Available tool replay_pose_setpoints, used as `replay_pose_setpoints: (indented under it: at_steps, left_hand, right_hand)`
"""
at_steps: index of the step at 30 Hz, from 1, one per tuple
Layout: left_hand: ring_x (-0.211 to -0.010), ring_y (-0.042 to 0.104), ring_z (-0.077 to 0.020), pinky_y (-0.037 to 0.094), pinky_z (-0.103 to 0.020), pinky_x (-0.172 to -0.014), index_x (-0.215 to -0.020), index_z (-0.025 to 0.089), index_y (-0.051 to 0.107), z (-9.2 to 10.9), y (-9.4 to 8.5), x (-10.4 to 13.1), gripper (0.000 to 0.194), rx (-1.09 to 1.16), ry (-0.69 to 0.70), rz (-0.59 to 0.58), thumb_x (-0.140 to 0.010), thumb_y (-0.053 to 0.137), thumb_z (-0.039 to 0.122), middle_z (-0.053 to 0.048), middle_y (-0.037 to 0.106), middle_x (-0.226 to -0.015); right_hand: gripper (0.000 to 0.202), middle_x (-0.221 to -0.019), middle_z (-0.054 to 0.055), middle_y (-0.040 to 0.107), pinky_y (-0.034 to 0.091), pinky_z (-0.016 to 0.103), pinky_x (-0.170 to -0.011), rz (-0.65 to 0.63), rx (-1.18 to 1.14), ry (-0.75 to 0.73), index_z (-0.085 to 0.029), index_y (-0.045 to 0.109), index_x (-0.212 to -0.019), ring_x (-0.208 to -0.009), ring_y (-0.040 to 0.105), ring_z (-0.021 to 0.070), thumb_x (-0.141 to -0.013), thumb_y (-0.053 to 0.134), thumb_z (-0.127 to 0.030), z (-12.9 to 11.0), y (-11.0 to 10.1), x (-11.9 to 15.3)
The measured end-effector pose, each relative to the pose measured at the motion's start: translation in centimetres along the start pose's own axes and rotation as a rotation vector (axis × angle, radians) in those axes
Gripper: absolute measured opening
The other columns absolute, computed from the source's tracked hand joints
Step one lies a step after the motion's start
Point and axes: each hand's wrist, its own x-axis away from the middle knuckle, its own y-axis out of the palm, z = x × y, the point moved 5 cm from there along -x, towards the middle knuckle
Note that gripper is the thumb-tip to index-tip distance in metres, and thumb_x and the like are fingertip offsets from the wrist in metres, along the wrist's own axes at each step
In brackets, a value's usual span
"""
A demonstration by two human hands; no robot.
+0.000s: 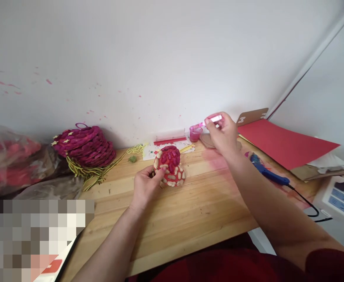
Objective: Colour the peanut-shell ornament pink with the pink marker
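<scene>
My left hand (146,185) grips the lower left edge of a gourd-shaped craft piece (172,179), thumb on top. Peanut shells cover its red base; those on the upper part are painted magenta, while many lower ones stay pale. In my right hand (222,131), raised over the back of the table, is a paintbrush (214,120) with a white handle and a pink-stained end. That end is at the rim of a small clear cup of magenta paint (194,135); whether it touches the paint I cannot tell.
A stack of magenta pieces (85,147) with yellow tassels stands at the left beside plastic bags (16,160). Paint-marked paper (148,152) lies by the wall. On the right are red card (286,141), a blue glue gun (270,175) with its cord, and a power strip (340,197).
</scene>
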Motion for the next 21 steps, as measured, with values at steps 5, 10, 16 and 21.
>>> replay_pose_setpoints:
  at_steps: [5,10,16,21]
  left_hand:
    - [-0.046,0.037,-0.0088,0.028,-0.023,-0.042,-0.08,0.014,0.077,-0.8,0.1,-0.3,0.059,0.147,-0.094,0.002,-0.064,0.086,0.069,0.004,0.052,-0.051]
    - [-0.045,0.042,-0.0093,0.033,-0.022,-0.042,-0.074,0.014,0.072,-1.0,0.2,-0.3,0.064,0.117,-0.105,0.009,-0.06,0.086,0.076,0.003,0.055,-0.052]
    - [-0.043,0.047,-0.0112,0.036,-0.023,-0.043,-0.076,0.015,0.072,-1.4,0.2,-0.2,0.065,0.005,-0.088,0.004,-0.065,0.081,0.079,0.002,0.056,-0.05]
    - [-0.043,0.048,-0.0129,0.04,-0.025,-0.045,-0.08,0.015,0.075,-1.3,0.3,-0.1,0.07,-0.031,-0.099,0.018,-0.062,0.079,0.082,0.002,0.057,-0.05]
  right_hand:
    - [0.019,-0.104,0.008,0.079,0.051,0.04,-0.094,-0.2,0.642,0.154,-0.022,0.071,-0.105,-0.101,0.07,0.0262,-0.096,0.057,-0.03,2.3,1.6,-5.0]
    - [0.025,-0.12,0.013,0.079,0.048,0.049,-0.101,-0.391,0.866,0.239,-0.023,0.076,-0.109,-0.12,0.066,0.0349,-0.097,0.055,-0.03,5.1,4.3,-6.6]
    - [0.024,-0.117,0.013,0.078,0.044,0.048,-0.102,-0.519,0.947,0.277,-0.024,0.079,-0.11,-0.122,0.064,0.0343,-0.093,0.064,-0.032,6.8,5.9,-7.4]
    - [0.023,-0.114,0.014,0.076,0.041,0.047,-0.102,-0.598,1.0,0.308,-0.024,0.081,-0.101,-0.124,0.057,0.0363,-0.09,0.071,-0.042,7.3,6.2,-7.4]
